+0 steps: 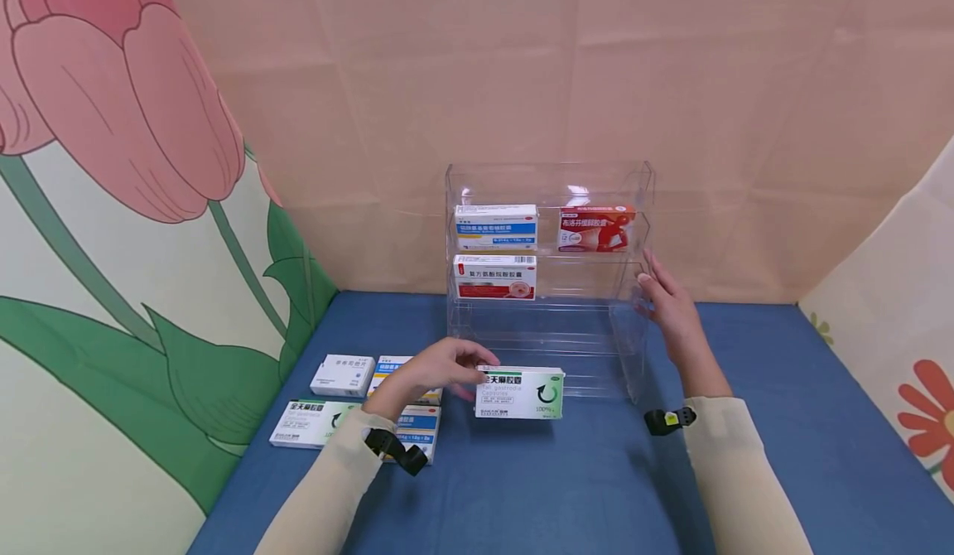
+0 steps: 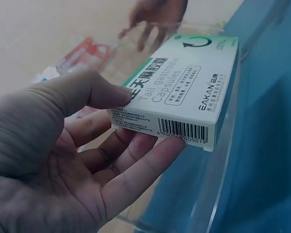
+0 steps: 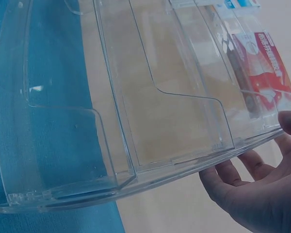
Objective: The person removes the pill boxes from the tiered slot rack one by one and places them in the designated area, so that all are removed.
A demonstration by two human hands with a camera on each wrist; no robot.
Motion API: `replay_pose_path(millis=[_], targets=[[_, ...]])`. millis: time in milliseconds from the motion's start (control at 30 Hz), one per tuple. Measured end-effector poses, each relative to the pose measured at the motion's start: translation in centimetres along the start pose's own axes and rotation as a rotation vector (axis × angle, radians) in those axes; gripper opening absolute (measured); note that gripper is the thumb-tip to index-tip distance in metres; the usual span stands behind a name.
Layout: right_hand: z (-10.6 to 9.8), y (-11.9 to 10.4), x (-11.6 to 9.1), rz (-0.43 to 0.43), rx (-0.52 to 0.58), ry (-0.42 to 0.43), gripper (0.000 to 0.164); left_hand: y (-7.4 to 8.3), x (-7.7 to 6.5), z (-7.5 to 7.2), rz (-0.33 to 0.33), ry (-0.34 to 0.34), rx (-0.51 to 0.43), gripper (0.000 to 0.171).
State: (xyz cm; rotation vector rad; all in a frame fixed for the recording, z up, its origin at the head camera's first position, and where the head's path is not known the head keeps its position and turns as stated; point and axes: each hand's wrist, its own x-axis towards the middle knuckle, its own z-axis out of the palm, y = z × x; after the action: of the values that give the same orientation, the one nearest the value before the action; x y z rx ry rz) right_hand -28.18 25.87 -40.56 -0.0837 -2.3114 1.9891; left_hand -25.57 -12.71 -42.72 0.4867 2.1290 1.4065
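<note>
My left hand (image 1: 447, 366) pinches a white and green medicine box (image 1: 519, 393) by its left end, thumb on the printed front and fingers beneath in the left wrist view. The box is held in front of the lower part of a clear plastic display rack (image 1: 540, 323). At the rack's right side, my right hand (image 1: 674, 315) holds the side panel, with the thumb (image 3: 290, 122) toward the front and the fingers behind the panel's edge. On the rack's tiers sit a blue and white box (image 1: 496, 228), a red box (image 1: 596, 229) and a white and red box (image 1: 495, 277).
Left of the rack, several medicine boxes lie on the blue tabletop (image 1: 566, 497): a small white box (image 1: 342, 374), another white and green box (image 1: 309, 422) and two blue and white boxes (image 1: 419, 431), partly hidden by my left arm. A peach backdrop (image 1: 745, 124) stands behind.
</note>
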Motion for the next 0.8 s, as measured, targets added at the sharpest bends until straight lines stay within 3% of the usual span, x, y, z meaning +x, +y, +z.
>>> replay_pose_path(millis=[200,800], targets=[[0.0,0.0,0.0,0.001,-0.003,-0.002,0.057,-1.5,0.0,-0.4,-0.059,-0.007,-0.03,0.028],[0.1,0.0,0.1,-0.009,-0.001,-0.005,0.056,-3.1,-1.6,-0.3,-0.085,-0.024,-0.088,0.028]])
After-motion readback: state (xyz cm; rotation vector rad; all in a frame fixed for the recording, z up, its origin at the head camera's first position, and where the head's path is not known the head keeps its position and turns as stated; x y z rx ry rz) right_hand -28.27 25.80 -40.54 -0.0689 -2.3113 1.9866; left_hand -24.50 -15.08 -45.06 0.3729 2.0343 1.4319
